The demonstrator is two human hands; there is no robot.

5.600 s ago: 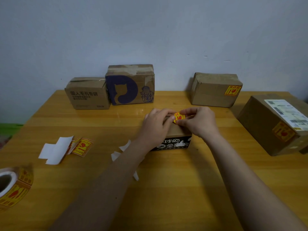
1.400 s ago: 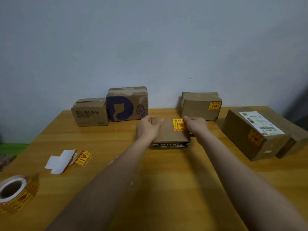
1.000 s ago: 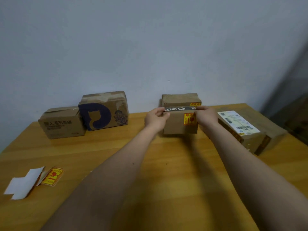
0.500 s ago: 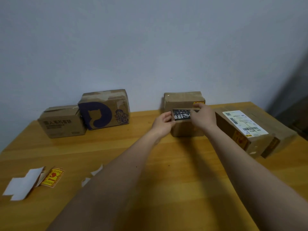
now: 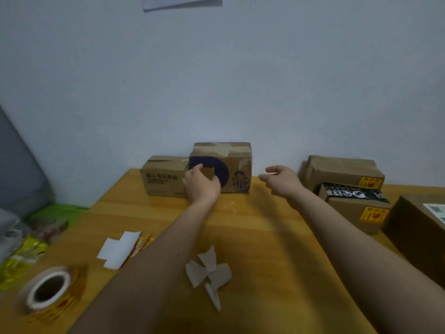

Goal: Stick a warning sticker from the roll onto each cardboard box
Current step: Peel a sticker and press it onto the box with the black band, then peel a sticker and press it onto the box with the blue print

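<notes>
- Two boxes at the back left carry no sticker that I can see: the box with the purple print [image 5: 221, 168] and the plain box [image 5: 163, 177] touching its left side, both against the wall [image 5: 216, 80].
- From the one head view, the left hand [image 5: 202, 184] is laid on the front face of the purple-print box, fingers spread and loosely curled against it, not yet closed round anything.
- The right hand [image 5: 280, 180] hangs in the air just off that box's right end, fingers relaxed and apart, holding nothing.
- That box lies with its long side across the table [image 5: 265, 237], so it sits between the two hands; the left is the nearer, and I judge the next move is to take it by both ends and draw it forward.
- The sticker roll [image 5: 51, 291] lies near the front left corner, well apart from both hands.
- White backing paper [image 5: 118, 249] and torn scraps [image 5: 209, 271] litter the middle of the table, in the path of a box pulled forward.
- At the right stand the stickered boxes [image 5: 349, 189], out of the way.
</notes>
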